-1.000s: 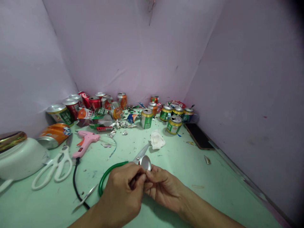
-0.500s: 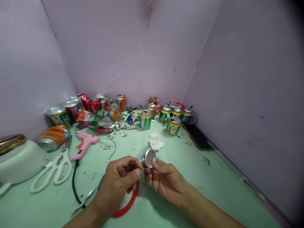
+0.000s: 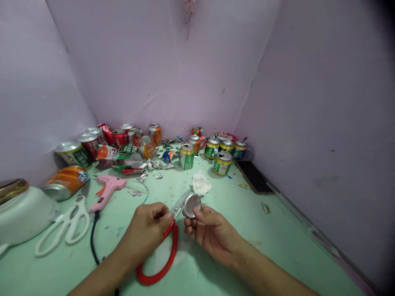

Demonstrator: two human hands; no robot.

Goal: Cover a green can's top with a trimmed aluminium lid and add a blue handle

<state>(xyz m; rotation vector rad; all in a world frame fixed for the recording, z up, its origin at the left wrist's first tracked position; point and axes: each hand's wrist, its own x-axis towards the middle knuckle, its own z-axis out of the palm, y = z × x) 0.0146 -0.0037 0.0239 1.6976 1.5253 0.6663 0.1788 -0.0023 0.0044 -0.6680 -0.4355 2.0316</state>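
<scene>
My right hand (image 3: 210, 230) holds a small round silver can end (image 3: 192, 205) between thumb and fingers, its hollow side facing up toward me. Just left of it, my left hand (image 3: 151, 228) is closed in a pinch over the red-handled scissors; what its fingertips hold, if anything, is too small to make out. These scissors (image 3: 157, 277) lie on the table, blades pointing away, one red loop showing below my left hand. Beyond the can end rests a crumpled white tissue (image 3: 201, 183).
White scissors (image 3: 74, 222), a pink glue gun (image 3: 108, 191) and a white container (image 3: 24, 218) lie at left. Cut cans (image 3: 187, 156) and metal scraps (image 3: 154, 164) spread along the back. A black phone (image 3: 254, 177) lies at right by the wall.
My left hand has moved slightly left, away from the can end, uncovering more of the red-handled scissors. The can end is tilted more toward me. The view has shifted a little.
</scene>
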